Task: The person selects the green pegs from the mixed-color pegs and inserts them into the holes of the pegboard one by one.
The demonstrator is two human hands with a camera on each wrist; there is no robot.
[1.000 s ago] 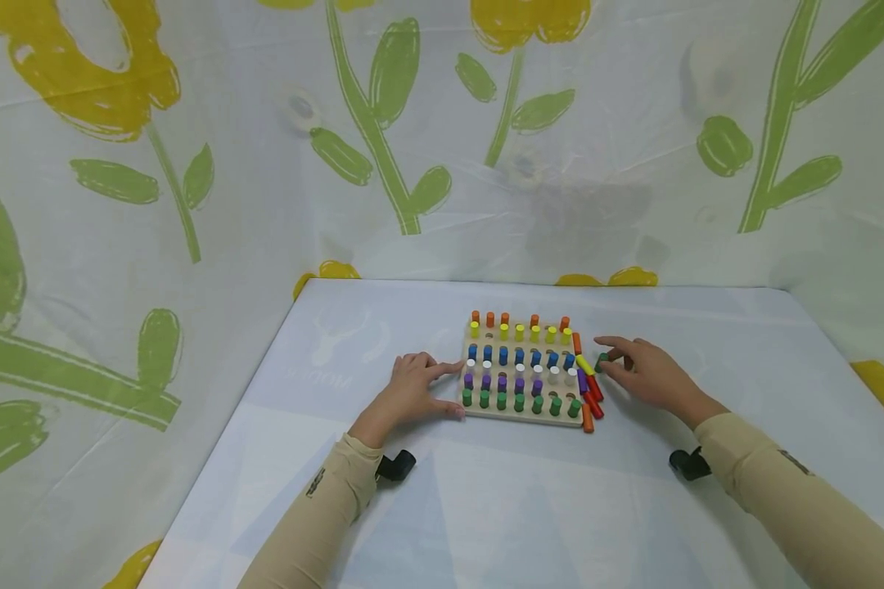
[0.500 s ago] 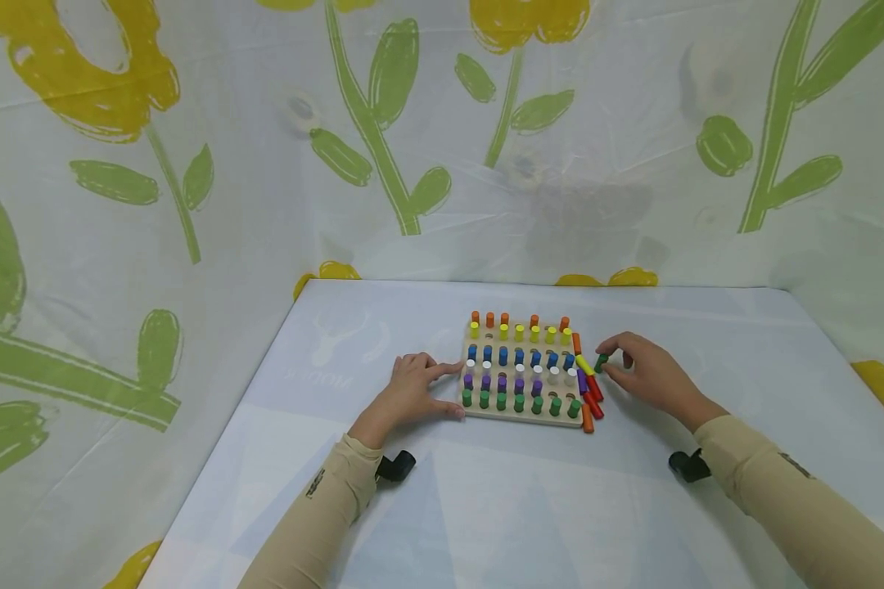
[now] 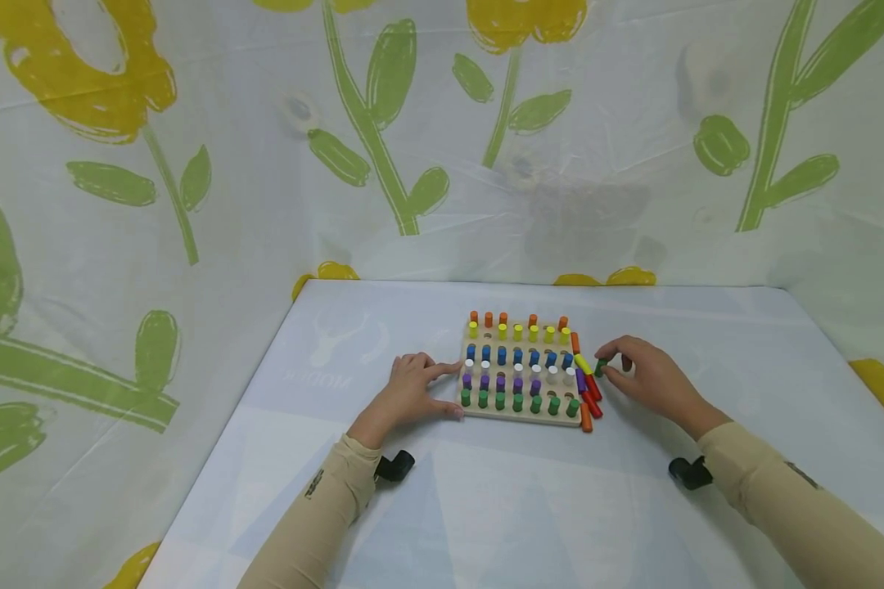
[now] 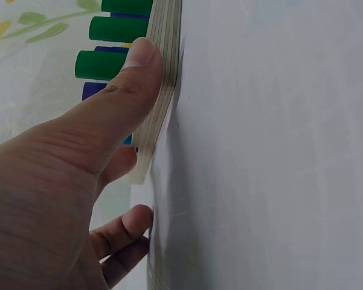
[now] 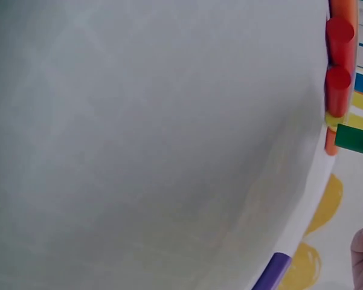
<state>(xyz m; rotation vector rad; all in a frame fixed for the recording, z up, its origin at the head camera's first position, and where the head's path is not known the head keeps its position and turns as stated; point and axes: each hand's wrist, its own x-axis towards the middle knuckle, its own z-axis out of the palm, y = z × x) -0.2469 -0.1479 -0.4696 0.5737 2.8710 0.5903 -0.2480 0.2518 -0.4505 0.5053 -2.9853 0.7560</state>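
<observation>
Just to the left of the grip, a loose yellow peg (image 3: 584, 364) is lying flat, with an orange peg (image 3: 576, 342) lying beyond it and a purple peg (image 3: 581, 381), red pegs (image 3: 593, 398) and another orange peg (image 3: 586, 418) lying nearer than it. Further left of the grip, rows of coloured pegs (image 3: 519, 357) are standing upright. A white tablecloth (image 3: 530, 507) is spreading out beneath the grip, and a flower-printed sheet (image 3: 383, 123) is hanging well behind it.
</observation>
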